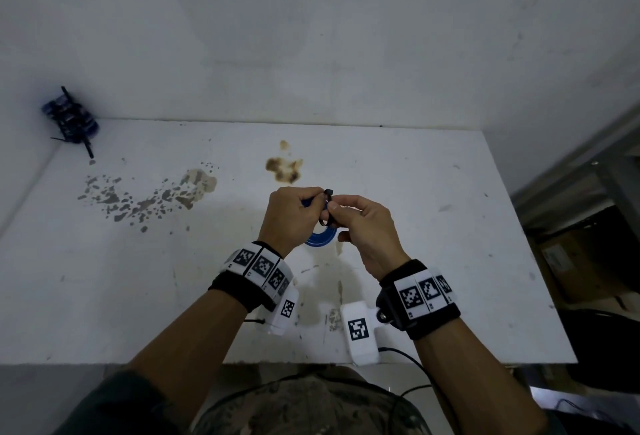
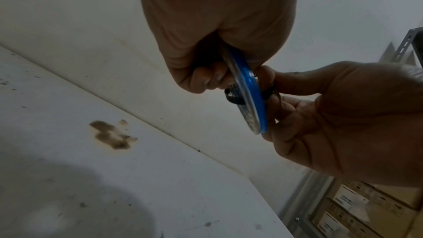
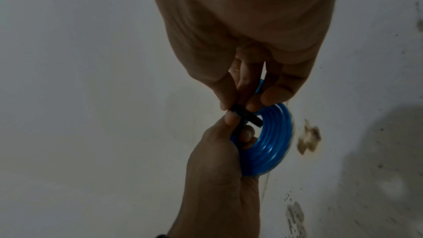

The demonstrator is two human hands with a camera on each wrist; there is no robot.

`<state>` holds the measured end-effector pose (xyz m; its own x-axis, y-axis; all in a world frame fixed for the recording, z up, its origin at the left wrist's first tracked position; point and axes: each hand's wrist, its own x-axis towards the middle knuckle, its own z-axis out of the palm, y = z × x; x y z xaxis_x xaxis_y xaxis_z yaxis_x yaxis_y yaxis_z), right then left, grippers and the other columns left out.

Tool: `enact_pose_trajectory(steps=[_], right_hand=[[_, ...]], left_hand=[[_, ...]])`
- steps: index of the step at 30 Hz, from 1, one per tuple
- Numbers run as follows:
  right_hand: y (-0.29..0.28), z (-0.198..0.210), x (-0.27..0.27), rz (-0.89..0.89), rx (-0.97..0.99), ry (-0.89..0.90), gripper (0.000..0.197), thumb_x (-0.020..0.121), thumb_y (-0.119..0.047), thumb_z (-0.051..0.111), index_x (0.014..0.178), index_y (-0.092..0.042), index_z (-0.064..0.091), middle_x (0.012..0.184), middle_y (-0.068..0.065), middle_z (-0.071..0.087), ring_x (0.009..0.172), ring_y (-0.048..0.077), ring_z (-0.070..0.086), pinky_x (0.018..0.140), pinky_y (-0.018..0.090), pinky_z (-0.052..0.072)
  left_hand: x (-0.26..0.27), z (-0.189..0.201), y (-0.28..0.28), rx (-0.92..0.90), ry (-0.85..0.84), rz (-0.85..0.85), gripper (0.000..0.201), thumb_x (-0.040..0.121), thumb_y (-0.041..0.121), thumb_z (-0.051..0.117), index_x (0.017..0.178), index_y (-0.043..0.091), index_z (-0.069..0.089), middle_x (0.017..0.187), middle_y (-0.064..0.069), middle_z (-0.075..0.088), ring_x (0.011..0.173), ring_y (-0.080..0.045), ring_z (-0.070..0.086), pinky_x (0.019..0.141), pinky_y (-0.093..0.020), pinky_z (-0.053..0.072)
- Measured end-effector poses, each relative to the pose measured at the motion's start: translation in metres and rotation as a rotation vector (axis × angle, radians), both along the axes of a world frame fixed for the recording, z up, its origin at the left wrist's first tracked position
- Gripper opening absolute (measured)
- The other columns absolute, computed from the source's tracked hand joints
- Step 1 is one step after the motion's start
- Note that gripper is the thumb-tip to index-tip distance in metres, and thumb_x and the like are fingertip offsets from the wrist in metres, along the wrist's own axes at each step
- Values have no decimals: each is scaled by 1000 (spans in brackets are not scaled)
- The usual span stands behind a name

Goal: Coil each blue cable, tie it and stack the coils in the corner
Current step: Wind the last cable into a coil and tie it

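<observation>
Coil: the blue cable coil was up in the air over the middle of the table, a flat ring of glossy blue turns, held between both hands.
Tie: a black zip tie looped around one side of the coil, its little square head poking up between the fingertips.
Left hand: the left hand was curled round the coil's rim, thumb and fingers clamped on it.
Right hand: the right hand pinched the zip tie, other fingers loosely bent.
Finished ones: a stack of tied blue coils sat in the far left corner, right against the wall, black tie tails sticking out.
Table: white table, pretty grubby, with brown stains and grey speckles.
Room: plain white walls; metal shelving with cardboard boxes off to the right.
</observation>
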<state>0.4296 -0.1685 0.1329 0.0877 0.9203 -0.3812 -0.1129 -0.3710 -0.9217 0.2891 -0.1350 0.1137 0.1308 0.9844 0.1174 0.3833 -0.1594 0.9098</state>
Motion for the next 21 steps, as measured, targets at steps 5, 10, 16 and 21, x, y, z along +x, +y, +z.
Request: enact_pose_trajectory(steps=[5,10,16,21], right_hand=[[1,-3,-2,-30,-7,-6,15,93,-16,65,95,-4,74,79,3,73,71,12,60,65,27,47],[7,0,0,-109,-17,6,22,91,-16,70,112,-15,66,78,1,74,66,7,64,64,27,48],[11,3,3,-21,-130,235,26,93,-5,64,119,-5,65,78,7,70,63,13,55,61,25,44],[12,3,4,27,-181,343,22,95,-4,59,116,-5,66,79,7,67,62,12,53,58,23,46]], left_hand=[[0,-4,0,10,23,5,34,93,9,60,60,13,65,47,10,53,46,-5,41,52,-16,33],[-6,-14,4,98,143,-61,25,93,14,58,72,11,71,57,4,64,52,-16,56,55,-34,48],[-16,-10,9,267,321,-152,25,88,19,50,76,11,70,56,-1,60,53,-18,52,53,-36,46],[-21,-1,8,322,400,-228,22,87,14,53,67,12,61,51,9,41,47,-13,37,50,-26,32]])
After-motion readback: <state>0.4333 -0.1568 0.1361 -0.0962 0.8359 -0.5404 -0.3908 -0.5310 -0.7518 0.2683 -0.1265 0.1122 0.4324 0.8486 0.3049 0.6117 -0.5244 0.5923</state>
